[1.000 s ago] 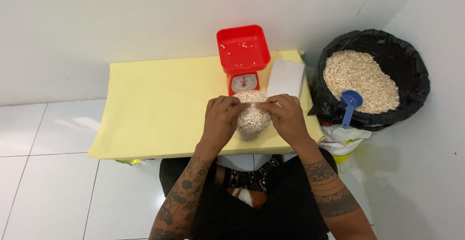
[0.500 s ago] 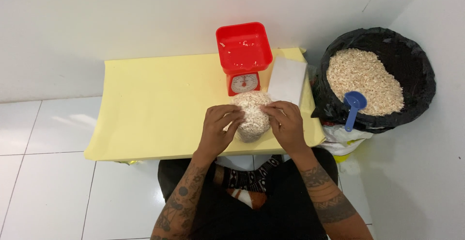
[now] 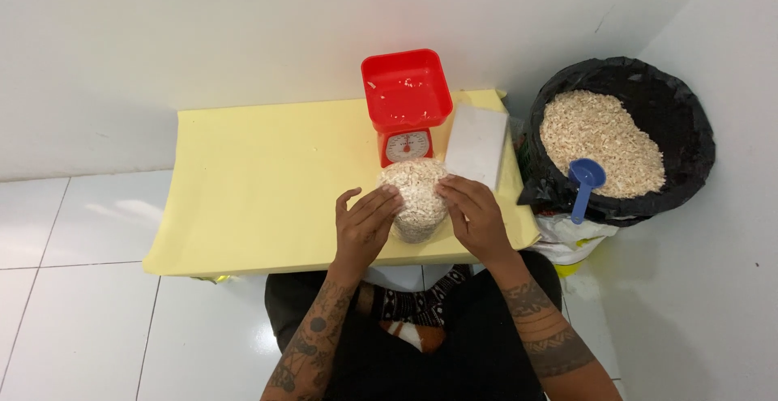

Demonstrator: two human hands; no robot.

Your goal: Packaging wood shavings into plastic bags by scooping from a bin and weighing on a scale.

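Head view. Clear bag of oat flakes (image 3: pixel 415 198): on yellow table (image 3: pixel 259 182), near its front edge, at 6 o'clock from red kitchen scale (image 3: pixel 407 105). Left hand (image 3: pixel 366 227): fingers spread, pressed against bag's left side. Right hand (image 3: pixel 478 216): cupping bag's right side. White packet (image 3: pixel 478 143): at 3 o'clock from scale. Black-lined bin of flakes (image 3: pixel 620 150) with blue scoop (image 3: pixel 585 184): at 3 o'clock from table.
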